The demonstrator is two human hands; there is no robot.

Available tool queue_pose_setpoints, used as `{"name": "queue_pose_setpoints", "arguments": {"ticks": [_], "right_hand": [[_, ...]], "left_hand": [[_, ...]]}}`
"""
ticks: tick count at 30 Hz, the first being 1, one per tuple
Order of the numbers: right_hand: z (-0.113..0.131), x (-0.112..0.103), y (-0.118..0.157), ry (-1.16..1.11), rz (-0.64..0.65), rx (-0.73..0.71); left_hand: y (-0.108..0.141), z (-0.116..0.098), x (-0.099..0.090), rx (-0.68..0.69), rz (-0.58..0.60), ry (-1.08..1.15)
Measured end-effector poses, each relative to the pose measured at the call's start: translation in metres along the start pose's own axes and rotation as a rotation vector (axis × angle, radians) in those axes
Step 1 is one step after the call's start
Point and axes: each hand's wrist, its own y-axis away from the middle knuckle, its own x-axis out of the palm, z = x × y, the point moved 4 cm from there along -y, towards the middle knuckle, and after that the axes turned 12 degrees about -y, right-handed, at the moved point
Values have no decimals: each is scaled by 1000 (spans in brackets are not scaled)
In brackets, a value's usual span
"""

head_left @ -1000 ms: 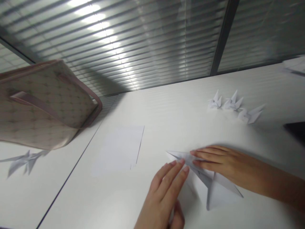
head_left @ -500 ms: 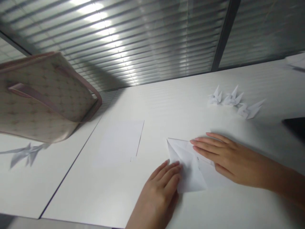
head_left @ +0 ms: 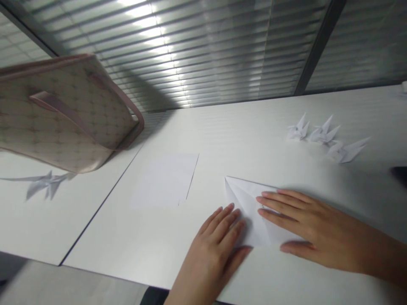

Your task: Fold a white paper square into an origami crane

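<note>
Resting the left hand [head_left: 211,250] on the left part of a folded paper [head_left: 260,234], released, with fingers straight and close together; laying the right hand [head_left: 313,220] across the right part of the same paper, likewise released and flat, with thumb spread toward the near edge; hiding much of the right side, but leaving in view a corner at the far left and a few creases, low on the white table [head_left: 127,237]. Can see a loose sheet [head_left: 165,180] lying flat to the left, apart from the hands; beyond the right hand, can see three paper birds [head_left: 322,134] close together; at far left, can see a pale bag [head_left: 63,114] with pink handles, and just before it a pointed paper piece [head_left: 46,184]; past everything, can see blinds [head_left: 229,55].
</note>
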Motion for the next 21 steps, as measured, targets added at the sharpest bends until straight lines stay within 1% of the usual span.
{"name": "queue_pose_setpoints", "arguments": {"ticks": [4,7,10,12,13,14,15,16,19,21], "right_hand": [[-4,-14,-4,-29,-23,-37],[-9,-19,-6,-18,-100,-29],[-20,-19,-6,-81,-219,98],[-28,-18,-5,-120,-267,207],[-30,-17,-5,-108,-283,237],[-30,-17,-6,-68,-296,235],[-27,-17,-7,-13,-292,194],[-24,-17,-9,45,-273,122],[-13,-13,-15,134,-174,-103],[-12,-12,-17,115,-119,-152]], "left_hand": [[1,1,-1,14,7,6],[0,2,-2,36,5,11],[0,2,-3,74,-48,12],[1,2,-4,86,-100,8],[1,1,-5,90,-119,1],[2,0,-5,96,-130,-11],[2,-1,-6,104,-133,-24],[2,-2,-6,113,-135,-40],[2,-4,-8,133,-119,-91],[2,-3,-8,140,-98,-121]]}}
